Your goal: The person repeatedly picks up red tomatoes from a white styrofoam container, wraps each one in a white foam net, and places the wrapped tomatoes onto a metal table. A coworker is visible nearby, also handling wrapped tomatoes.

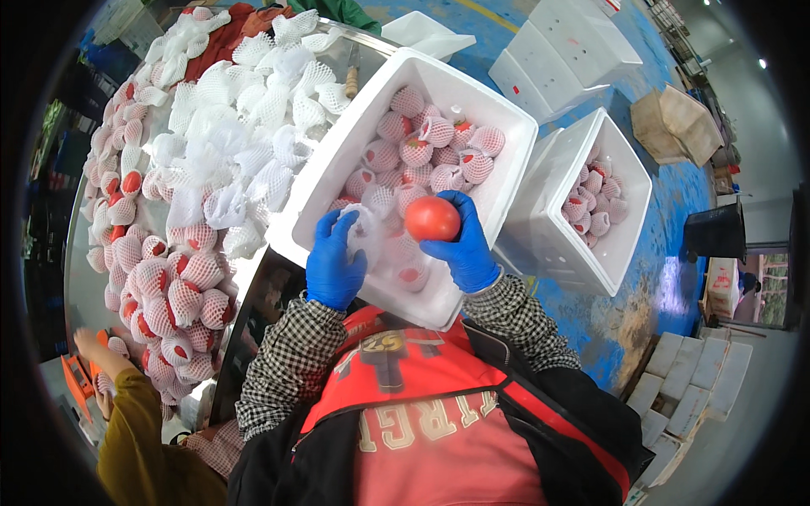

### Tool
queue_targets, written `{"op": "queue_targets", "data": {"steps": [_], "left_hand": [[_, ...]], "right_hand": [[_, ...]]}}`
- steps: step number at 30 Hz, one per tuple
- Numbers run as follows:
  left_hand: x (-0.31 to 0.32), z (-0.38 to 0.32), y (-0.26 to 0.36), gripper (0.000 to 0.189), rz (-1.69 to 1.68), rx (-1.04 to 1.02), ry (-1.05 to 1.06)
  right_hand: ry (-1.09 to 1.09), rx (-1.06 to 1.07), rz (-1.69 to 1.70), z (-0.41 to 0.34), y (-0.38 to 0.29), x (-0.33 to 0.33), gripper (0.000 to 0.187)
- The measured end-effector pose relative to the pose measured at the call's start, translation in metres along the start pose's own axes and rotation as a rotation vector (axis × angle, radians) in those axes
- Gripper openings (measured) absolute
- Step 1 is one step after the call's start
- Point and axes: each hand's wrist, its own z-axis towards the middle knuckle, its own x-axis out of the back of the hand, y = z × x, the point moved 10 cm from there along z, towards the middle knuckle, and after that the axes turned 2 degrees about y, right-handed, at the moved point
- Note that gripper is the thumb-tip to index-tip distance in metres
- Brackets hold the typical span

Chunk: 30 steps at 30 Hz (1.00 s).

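Both hands wear blue gloves and are over a white foam box (500, 107). In my right hand (469, 243) is a bare red tomato (432, 219), gripped by its right side. My left hand (335, 259) holds a white foam net sleeve (362, 231) between thumb and fingers, its mouth spread. Sleeve and tomato are apart. Several tomatoes in foam nets (417, 152) lie inside the box below; the hands hide part of its near end.
To the left, a metal table (82, 284) bears a heap of loose foam nets (240, 126) and many netted tomatoes (171, 303). A wooden-handled tool (352, 81) lies beside the box. Another foam box (607, 272) stands right. A co-worker's arm (130, 405) reaches in lower left, near an orange device (79, 379).
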Motion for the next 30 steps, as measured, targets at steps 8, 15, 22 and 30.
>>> {"op": "queue_targets", "data": {"steps": [8, 15, 22, 30], "left_hand": [[0.004, 0.002, -0.004, 0.059, -0.013, -0.02, 0.013], [0.01, 0.003, -0.009, 0.059, -0.043, -0.026, 0.027], [0.009, 0.001, -0.016, 0.06, -0.113, 0.06, 0.002], [0.022, -0.002, -0.002, 0.057, 0.032, -0.038, 0.088]], "right_hand": [[-0.059, 0.12, -0.139, -0.004, -0.031, -0.022, 0.075], [-0.039, -0.348, 0.709, -0.003, 0.019, -0.028, 0.058], [-0.176, -0.78, 1.243, -0.027, 0.044, -0.056, 0.068], [-0.18, -0.652, 1.104, -0.032, 0.051, -0.072, 0.074]]}}
